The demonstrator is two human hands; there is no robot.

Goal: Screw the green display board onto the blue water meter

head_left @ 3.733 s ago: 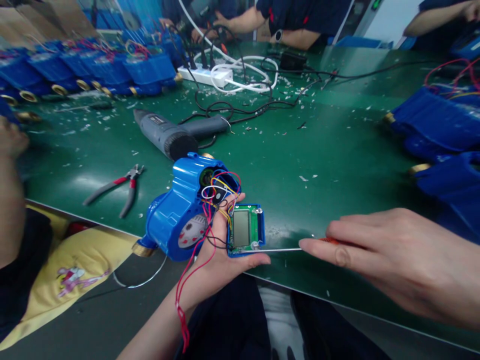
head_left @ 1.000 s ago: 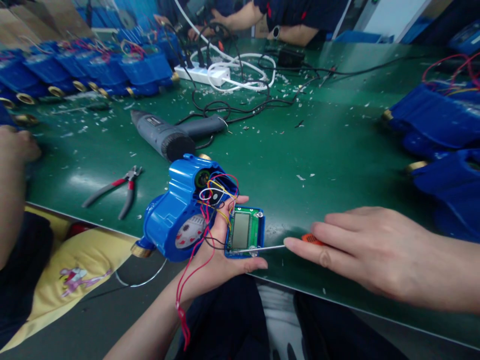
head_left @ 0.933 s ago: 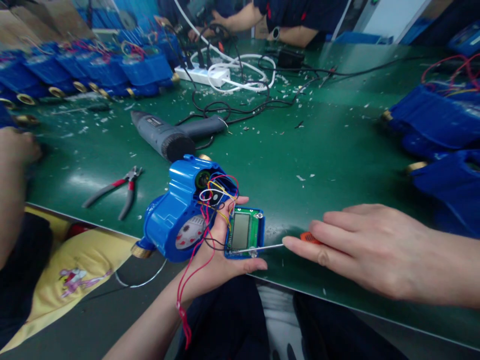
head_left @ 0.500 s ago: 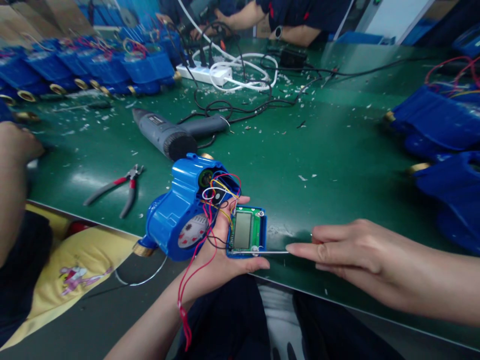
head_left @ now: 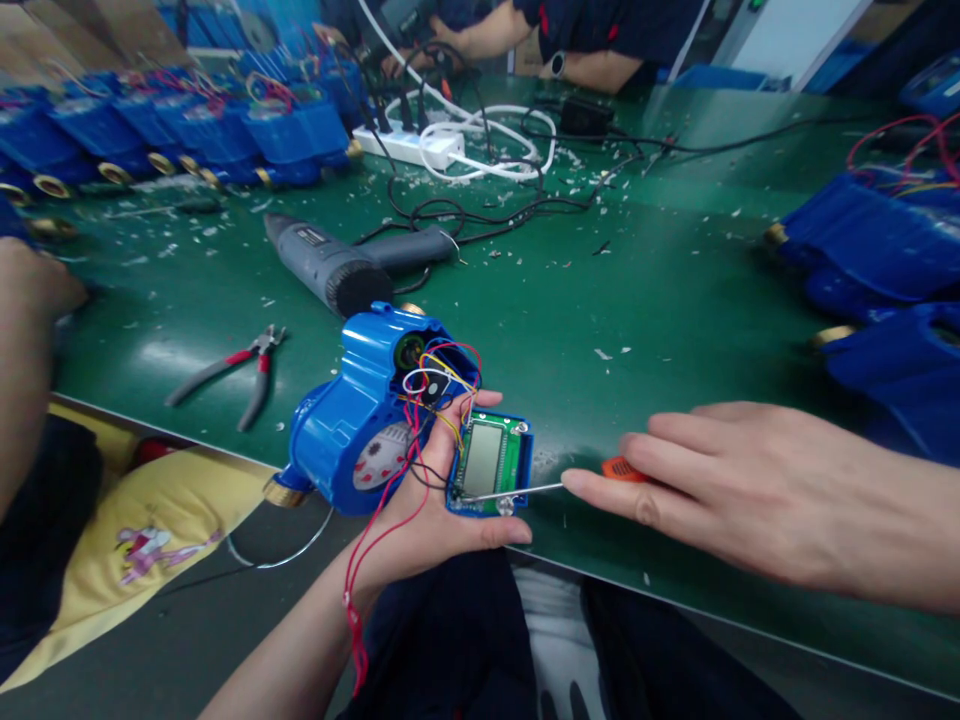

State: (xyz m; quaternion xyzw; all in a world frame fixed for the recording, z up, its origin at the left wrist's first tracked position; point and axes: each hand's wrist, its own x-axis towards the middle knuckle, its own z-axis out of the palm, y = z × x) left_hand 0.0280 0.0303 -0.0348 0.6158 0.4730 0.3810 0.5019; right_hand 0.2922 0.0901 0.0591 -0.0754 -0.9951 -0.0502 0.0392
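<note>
Now the left fingers [head_left: 472,400] are curling under a blue water meter [head_left: 341,420], a green circuit board [head_left: 491,465] lying just beside them, while the right fingers [head_left: 660,445] are gripping a screwdriver [head_left: 525,490], its handle tilting higher than a moment ago.

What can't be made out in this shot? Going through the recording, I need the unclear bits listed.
All in the head view:
Screwdriver tip: too small to tell what it touches on the display board.
Screwdriver handle: mostly hidden by the right hand.
Dial of the water meter: markings too blurred to read, partly covered by wires and the left hand.
Co-worker at the top: cut off by the top edge.
</note>
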